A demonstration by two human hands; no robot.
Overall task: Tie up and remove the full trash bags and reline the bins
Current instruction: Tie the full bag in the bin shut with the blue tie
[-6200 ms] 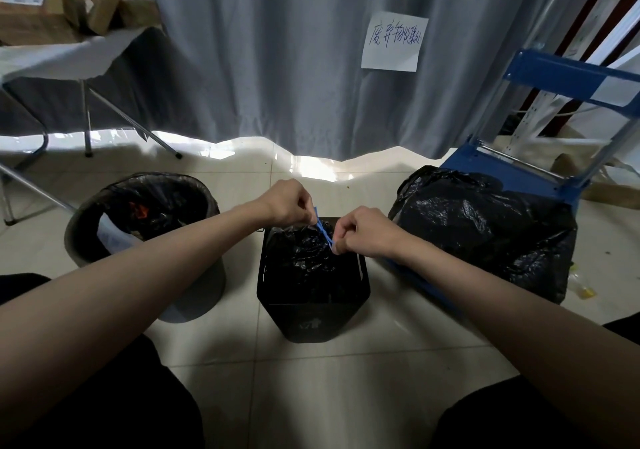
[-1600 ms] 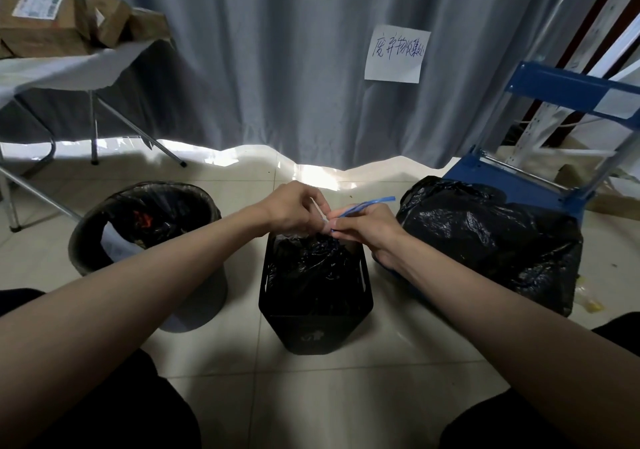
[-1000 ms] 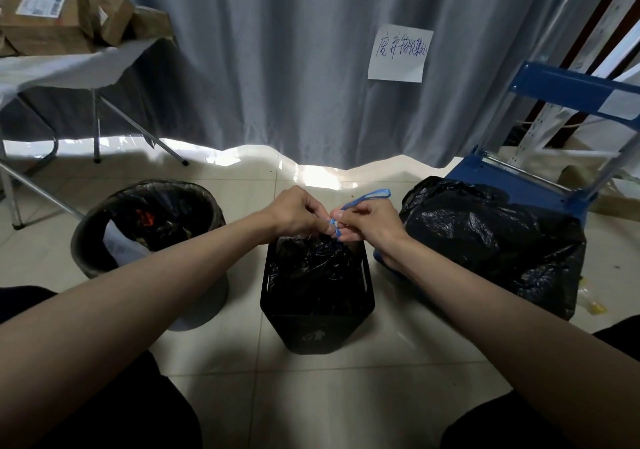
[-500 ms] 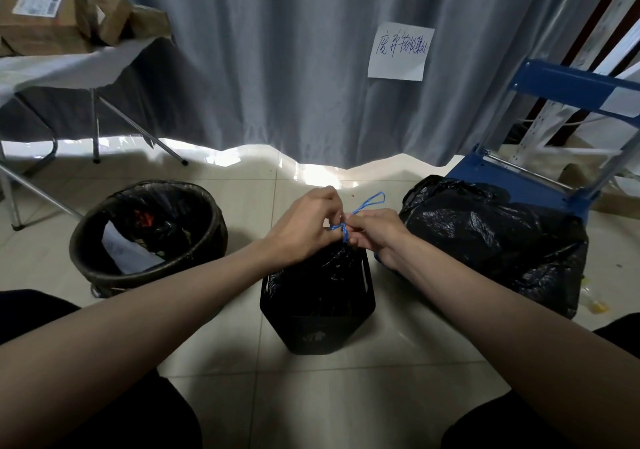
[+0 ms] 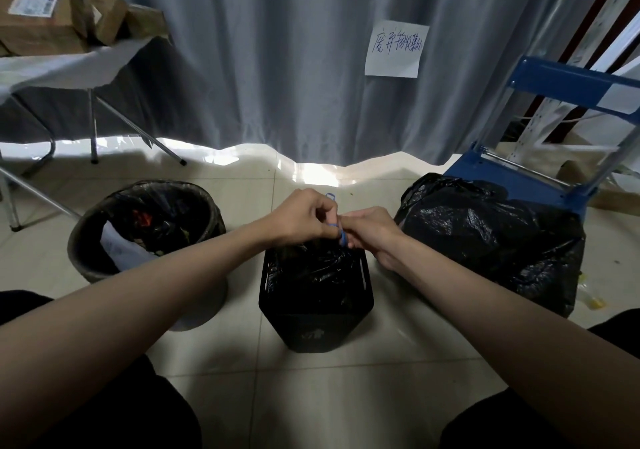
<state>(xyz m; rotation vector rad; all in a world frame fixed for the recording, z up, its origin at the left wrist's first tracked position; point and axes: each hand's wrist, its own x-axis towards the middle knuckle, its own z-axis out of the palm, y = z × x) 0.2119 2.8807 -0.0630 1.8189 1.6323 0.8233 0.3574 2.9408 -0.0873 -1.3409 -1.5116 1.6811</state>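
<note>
Black plastic fills the small square bin [image 5: 316,313] that stands on the tiled floor [image 5: 311,379], directly under both hands. Its trash bag [image 5: 311,268] is gathered at the top, and a thin blue tie [image 5: 341,237] is wrapped around the gathered neck. The left hand [image 5: 301,218] has its fingers curled and pinches one part of the tie; a small blue loop shows just above its knuckles. The right hand [image 5: 372,230] also has curled fingers and pinches the tie at the neck of the bag, so the two hands touch each other there.

To the left of the square bin stands a round bin [image 5: 145,237], lined with a black bag, open, with white paper and some red waste inside. To the right, a big filled black bag [image 5: 491,240] lies partly on a blue hand cart [image 5: 540,185]. Behind everything hangs a grey curtain [image 5: 277,67] with a handwritten paper note [image 5: 394,48] on it. At the far left a folding tabletop [image 5: 69,67] with a white cover carries brown cardboard boxes [image 5: 41,15].
</note>
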